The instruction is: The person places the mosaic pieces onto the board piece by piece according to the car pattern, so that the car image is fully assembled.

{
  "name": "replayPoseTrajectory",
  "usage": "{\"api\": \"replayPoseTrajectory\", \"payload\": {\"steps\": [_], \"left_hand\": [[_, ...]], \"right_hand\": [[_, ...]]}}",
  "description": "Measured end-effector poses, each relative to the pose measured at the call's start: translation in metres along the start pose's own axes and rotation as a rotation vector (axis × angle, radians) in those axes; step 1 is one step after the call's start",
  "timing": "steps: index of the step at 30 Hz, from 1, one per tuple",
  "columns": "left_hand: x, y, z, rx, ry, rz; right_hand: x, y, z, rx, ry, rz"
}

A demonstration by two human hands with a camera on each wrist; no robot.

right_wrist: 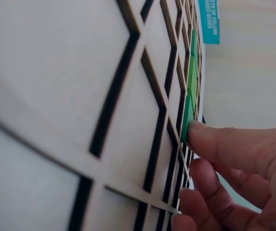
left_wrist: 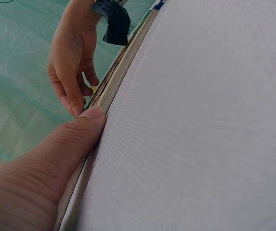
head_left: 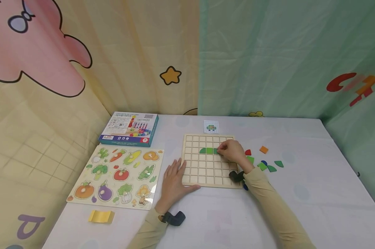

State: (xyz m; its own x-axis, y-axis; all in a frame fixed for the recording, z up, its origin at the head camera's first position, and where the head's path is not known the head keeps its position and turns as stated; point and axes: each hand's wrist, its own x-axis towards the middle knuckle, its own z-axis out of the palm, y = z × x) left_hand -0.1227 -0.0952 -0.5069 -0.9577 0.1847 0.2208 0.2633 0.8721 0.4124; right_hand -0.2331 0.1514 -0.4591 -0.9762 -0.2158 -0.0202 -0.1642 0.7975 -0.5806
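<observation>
A white table (head_left: 299,193) holds a wooden grid board (head_left: 193,169). The right hand (head_left: 234,152) pinches a green tile (head_left: 215,150) beside two placed; loose pieces (head_left: 263,162) wait. The left hand (head_left: 174,178) lies flat, steadying the board.

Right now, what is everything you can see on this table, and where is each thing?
grid board: one, pale wood, middle of the table
green pieces: a short row, green, on the board's upper rows
loose pieces: several, red, orange, green and blue, right of the board
pattern card: one, white, behind the board
vegetable puzzle: one, many colours, left of the board
box: one, teal sides, behind the puzzle
yellow block: one, near the front left edge
left hand: flat at the board's left edge
right hand: fingertips on the green row's right end
</observation>
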Motion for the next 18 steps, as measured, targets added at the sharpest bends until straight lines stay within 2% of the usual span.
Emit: {"api": "replayPoseTrajectory", "payload": {"steps": [8,14,18], "left_hand": [[0.001,-0.001,0.002,0.008,-0.013,-0.004],[0.001,-0.001,0.003,0.015,-0.007,-0.001],[0.000,-0.001,0.002,0.008,0.006,0.003]], "right_hand": [[-0.002,0.005,-0.001,0.014,-0.014,0.009],[-0.010,0.012,-0.006,0.018,-0.068,-0.058],[-0.020,0.016,-0.013,0.054,-0.053,-0.083]]}}
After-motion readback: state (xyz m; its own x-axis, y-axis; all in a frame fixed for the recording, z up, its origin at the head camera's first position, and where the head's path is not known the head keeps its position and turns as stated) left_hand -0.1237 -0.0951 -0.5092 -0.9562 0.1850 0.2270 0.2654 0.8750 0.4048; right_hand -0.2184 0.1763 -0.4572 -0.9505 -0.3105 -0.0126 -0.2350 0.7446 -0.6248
